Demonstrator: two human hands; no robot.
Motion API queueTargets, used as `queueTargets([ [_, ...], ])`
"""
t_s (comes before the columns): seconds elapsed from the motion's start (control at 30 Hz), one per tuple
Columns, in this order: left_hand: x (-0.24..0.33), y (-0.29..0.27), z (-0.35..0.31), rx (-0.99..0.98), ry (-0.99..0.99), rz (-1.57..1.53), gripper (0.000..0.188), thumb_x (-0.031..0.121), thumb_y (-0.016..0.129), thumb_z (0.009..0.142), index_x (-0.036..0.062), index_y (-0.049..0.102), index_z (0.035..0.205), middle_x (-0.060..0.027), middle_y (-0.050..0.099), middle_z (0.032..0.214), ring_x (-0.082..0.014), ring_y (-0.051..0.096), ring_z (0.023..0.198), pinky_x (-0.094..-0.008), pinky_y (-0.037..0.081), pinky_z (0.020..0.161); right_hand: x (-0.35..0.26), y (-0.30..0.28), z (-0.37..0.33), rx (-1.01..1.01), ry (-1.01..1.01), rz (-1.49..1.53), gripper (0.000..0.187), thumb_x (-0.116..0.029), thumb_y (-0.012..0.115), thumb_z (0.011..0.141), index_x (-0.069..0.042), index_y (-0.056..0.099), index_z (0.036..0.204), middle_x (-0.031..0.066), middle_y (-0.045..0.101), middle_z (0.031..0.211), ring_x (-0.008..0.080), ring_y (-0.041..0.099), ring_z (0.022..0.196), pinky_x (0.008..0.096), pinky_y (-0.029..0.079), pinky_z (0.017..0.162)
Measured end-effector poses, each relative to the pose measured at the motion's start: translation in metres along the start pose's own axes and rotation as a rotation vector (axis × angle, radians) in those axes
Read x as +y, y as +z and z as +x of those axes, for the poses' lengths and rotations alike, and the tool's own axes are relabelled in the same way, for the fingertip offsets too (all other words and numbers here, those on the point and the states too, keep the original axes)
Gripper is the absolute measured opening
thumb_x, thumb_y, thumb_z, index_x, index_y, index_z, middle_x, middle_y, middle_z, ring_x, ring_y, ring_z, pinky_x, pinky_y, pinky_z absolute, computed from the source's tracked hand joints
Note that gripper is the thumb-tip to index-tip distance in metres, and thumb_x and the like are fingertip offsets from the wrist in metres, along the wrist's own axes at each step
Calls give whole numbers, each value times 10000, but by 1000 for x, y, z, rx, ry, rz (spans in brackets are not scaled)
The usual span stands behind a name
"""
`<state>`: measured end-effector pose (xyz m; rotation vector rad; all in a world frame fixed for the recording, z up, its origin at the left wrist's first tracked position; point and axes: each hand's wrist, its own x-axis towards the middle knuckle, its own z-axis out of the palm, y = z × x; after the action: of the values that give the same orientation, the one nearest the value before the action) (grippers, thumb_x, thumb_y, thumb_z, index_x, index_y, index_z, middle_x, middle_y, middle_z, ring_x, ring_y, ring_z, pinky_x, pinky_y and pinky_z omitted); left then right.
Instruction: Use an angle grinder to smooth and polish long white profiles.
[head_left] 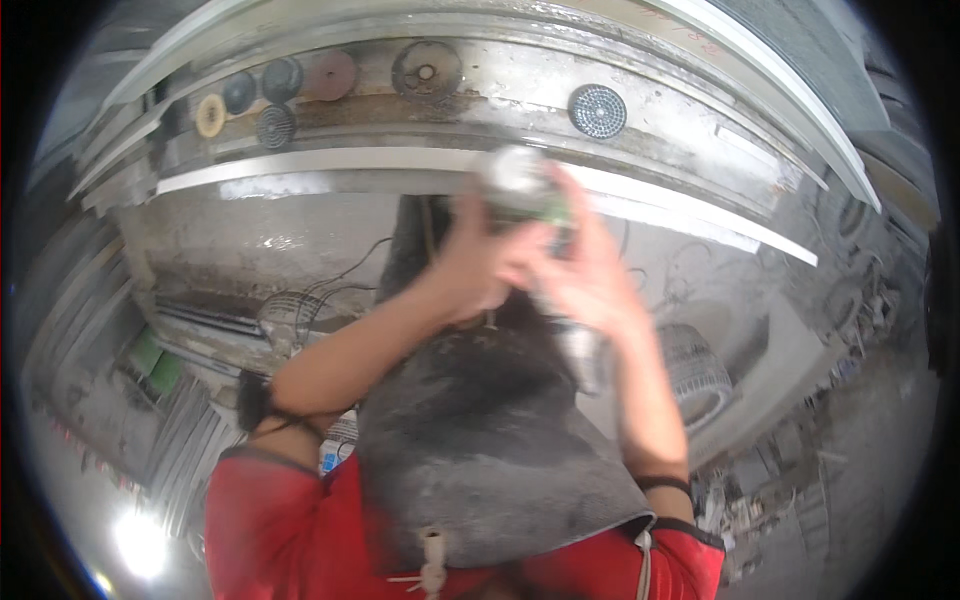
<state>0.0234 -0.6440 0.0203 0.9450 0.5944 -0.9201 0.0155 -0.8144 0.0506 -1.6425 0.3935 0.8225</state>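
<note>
We observed the left hand (470, 262) and right hand (592, 275) both grasping a blurred, white-topped object (516, 172) at the middle of the long white strip (380, 158). Beyond that strip, we noted a studded disc (598, 110) and a reddish disc (332, 76).

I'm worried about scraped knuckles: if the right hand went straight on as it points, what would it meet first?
Beyond the blurred pale-topped object it grips, the right hand would probably meet the long white strip first, though blur and unclear depth leave that uncertain.
</note>
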Motion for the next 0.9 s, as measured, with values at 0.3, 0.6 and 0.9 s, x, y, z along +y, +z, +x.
queueTargets([
  [0.3, 53, -80, -36, -121, -29, -110, 659, 255, 659, 971, 36, 325, 1496, -137, 536, 1376, -232, 615, 1166, -358, 571, 909, -58, 82, 38, -9, -138, -320, 882, -360, 739, 840, -76, 286, 1541, 330, 654, 1181, 458, 679, 1080, 480, 570, 933],
  [0.6, 4, 13, 11, -214, 44, 186, 775, 209, 660, 962, 22, 210, 1565, -173, 589, 1264, -264, 660, 1094, -375, 594, 861, 6, -7, -16, 222, -118, -368, 900, -341, 771, 835, -48, 310, 1549, 281, 586, 1327, 411, 657, 1150, 477, 574, 945],
  [0.9, -93, 196, 74, -14, -130, 82, 889, 103, 732, 890, 60, 123, 1535, -129, 434, 1420, -227, 479, 1308, -419, 480, 1052, 67, -197, -76, 183, 86, -94, 861, -302, 760, 840, -140, 301, 1550, 271, 663, 1221, 411, 686, 1091, 505, 533, 975],
])
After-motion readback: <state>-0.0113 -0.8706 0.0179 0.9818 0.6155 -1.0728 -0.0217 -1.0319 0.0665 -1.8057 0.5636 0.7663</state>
